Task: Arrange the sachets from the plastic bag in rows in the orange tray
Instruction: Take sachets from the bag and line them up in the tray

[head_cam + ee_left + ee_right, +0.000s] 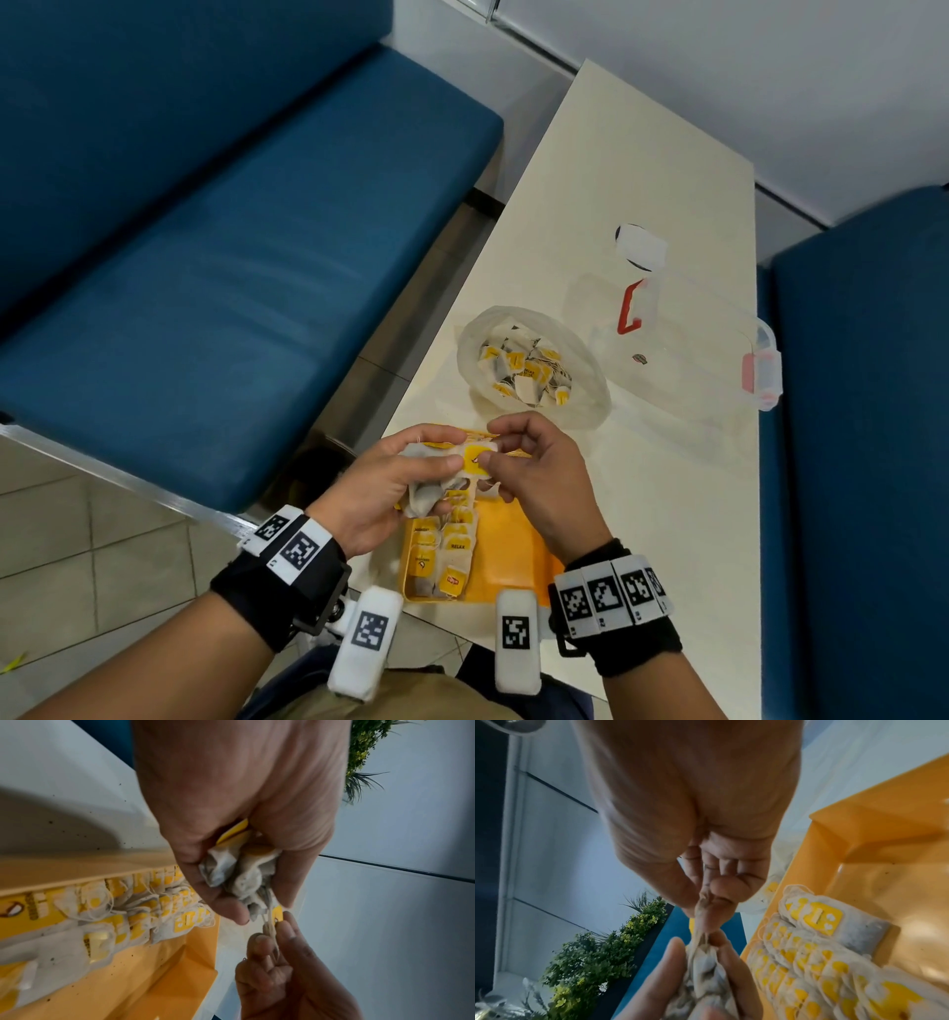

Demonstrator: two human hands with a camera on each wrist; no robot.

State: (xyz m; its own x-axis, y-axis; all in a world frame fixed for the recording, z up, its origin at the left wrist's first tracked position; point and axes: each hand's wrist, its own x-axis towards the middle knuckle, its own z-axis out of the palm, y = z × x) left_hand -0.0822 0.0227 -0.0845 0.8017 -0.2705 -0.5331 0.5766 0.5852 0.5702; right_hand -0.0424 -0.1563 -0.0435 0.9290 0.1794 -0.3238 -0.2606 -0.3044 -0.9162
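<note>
hands (457,473) pinch crumpled, perhaps papery sachets (431,480).

Held above the orange tray (518,560), both hands blocking its far end. Left half filled with rowed sachets (447,550); right half bare. Plastic bag (534,367) and clear container (719,349) crowding the surface (616,180) beyond.

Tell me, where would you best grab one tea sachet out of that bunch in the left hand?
By its yellow tag, coming from the right, as the right hand does. The tag sticks out stiff and flat past the left hand, while the sachets themselves are soft, crumpled together and tangled by their strings.
</note>
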